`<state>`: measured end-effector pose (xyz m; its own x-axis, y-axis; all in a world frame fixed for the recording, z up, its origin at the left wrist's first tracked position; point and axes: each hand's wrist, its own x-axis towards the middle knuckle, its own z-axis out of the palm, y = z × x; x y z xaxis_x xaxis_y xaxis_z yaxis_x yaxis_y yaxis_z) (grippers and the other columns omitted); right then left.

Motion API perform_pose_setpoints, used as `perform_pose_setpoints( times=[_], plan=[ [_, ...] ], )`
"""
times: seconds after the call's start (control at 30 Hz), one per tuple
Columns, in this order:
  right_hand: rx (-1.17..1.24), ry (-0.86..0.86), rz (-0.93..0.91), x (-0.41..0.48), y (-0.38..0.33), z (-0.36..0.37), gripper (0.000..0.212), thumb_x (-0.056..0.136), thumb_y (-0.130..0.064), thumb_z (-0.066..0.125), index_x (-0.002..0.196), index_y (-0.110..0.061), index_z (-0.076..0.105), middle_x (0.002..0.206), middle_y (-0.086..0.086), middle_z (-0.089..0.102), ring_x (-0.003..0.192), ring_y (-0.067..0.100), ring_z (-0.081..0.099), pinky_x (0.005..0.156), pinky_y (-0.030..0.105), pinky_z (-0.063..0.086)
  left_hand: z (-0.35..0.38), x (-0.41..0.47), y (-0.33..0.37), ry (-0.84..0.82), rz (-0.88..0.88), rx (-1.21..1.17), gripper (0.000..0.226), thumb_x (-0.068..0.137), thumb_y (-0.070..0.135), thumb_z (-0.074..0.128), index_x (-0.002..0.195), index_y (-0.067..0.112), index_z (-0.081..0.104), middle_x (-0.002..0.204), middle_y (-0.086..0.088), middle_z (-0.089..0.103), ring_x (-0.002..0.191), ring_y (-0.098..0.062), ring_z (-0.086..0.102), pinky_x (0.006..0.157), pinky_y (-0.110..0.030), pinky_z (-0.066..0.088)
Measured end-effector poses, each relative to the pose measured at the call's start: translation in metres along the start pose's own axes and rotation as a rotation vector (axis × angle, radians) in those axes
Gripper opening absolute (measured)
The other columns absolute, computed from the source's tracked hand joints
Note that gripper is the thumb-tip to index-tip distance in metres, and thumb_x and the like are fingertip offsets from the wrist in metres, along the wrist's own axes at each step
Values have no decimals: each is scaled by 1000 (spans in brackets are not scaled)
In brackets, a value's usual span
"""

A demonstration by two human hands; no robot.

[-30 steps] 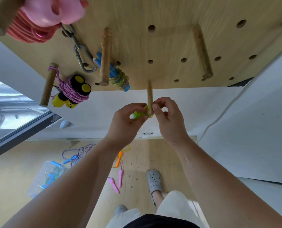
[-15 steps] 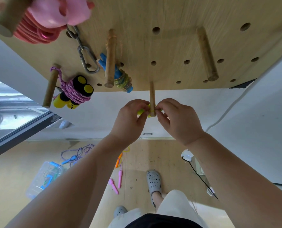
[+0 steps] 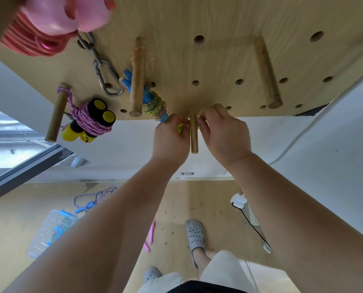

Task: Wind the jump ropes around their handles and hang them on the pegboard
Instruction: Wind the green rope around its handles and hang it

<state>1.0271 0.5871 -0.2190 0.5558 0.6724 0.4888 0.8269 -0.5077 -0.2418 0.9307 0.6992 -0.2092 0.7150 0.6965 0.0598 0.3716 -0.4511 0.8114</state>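
Observation:
A wooden pegboard (image 3: 218,60) fills the top of the view. My left hand (image 3: 171,138) and my right hand (image 3: 225,134) pinch a small yellow-green jump rope bundle (image 3: 180,127) on either side of a short wooden peg (image 3: 194,132), close to the board. The bundle is mostly hidden by my fingers. Hanging on other pegs are a purple rope wound on yellow-and-black handles (image 3: 89,121), a multicoloured rope on blue handles (image 3: 153,102) and a pink rope bundle (image 3: 47,24).
A metal chain with a carabiner (image 3: 104,77) hangs from the board. A long bare peg (image 3: 266,72) stands to the right. On the floor lie a purple rope (image 3: 93,197), pink handles (image 3: 149,235), a clear plastic box (image 3: 51,231) and a white plug with a black cable (image 3: 238,201).
Both hands have slid the yellow-green bundle further along the peg towards the board, and the view has tilted slightly.

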Motion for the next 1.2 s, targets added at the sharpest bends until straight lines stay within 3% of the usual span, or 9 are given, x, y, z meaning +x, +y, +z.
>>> perform_pose_setpoints(
  times=[0.1, 0.23, 0.33, 0.43, 0.53, 0.67, 0.93, 1.07, 1.2],
  plan=[
    [8, 27, -1, 7, -1, 3, 22, 98, -25, 52, 86, -8, 59, 92, 9, 62, 48, 29, 52, 41, 28, 38, 1, 3, 7, 7, -79, -48, 24, 93, 5, 53, 107, 8, 71, 97, -12, 72, 86, -29, 65, 77, -44, 56],
    [216, 18, 19, 9, 1, 1, 23, 97, -25, 51, 88, -7, 62, 97, 8, 62, 56, 27, 56, 48, 30, 43, 0, 2, 9, -2, -124, -77, 23, 93, 6, 53, 107, 10, 71, 99, -12, 72, 90, -31, 65, 79, -45, 56],
    [318, -20, 49, -3, 5, -1, 17, 94, -24, 59, 95, -10, 68, 104, 1, 65, 55, 16, 57, 57, 29, 48, -2, 1, 4, -25, -124, -91, 19, 95, 9, 56, 106, 12, 72, 99, -9, 72, 91, -28, 66, 82, -43, 56],
    [368, -9, 90, 0, 7, -2, 13, 92, -25, 65, 95, -14, 71, 99, -3, 67, 53, 3, 46, 61, 25, 44, -5, -3, 2, -3, 4, 18, 15, 94, 9, 61, 101, 12, 74, 94, -9, 72, 83, -27, 65, 73, -31, 50],
    [325, -37, -19, 11, 5, -7, 18, 94, -27, 60, 94, -16, 73, 92, -2, 68, 57, 10, 53, 58, 29, 49, -6, -3, -3, 63, 161, 96, 8, 90, 8, 67, 94, 8, 74, 97, -7, 73, 79, -25, 62, 70, -24, 40],
    [187, -70, -215, 15, 9, -10, 20, 96, -23, 57, 92, -11, 72, 90, 2, 68, 59, 25, 63, 50, 35, 52, -4, -3, -10, 85, 224, 139, 7, 89, 9, 68, 93, 8, 73, 97, -6, 71, 77, -25, 57, 71, -30, 44],
    [217, -50, -74, 13, 9, -3, 29, 96, -26, 49, 83, -5, 63, 86, 9, 62, 53, 28, 56, 48, 32, 49, 2, 8, -7, 115, 216, 108, 9, 92, 8, 61, 94, 5, 70, 94, -12, 68, 85, -30, 63, 70, -37, 50],
    [162, 30, -25, 18, 6, 5, 20, 93, -17, 59, 78, -4, 61, 80, 12, 62, 50, 32, 56, 48, 31, 47, 9, 10, -3, 171, 114, 23, 8, 90, 6, 61, 90, 6, 69, 88, -7, 69, 82, -24, 62, 69, -29, 45],
    [177, 118, 68, 16, 3, 13, 25, 92, -24, 55, 77, -7, 65, 80, 7, 66, 53, 29, 59, 48, 32, 49, 14, 11, -5, 258, 15, -18, 3, 87, 10, 67, 86, 8, 66, 80, -3, 65, 75, -20, 60, 65, -25, 41]
  ],
)
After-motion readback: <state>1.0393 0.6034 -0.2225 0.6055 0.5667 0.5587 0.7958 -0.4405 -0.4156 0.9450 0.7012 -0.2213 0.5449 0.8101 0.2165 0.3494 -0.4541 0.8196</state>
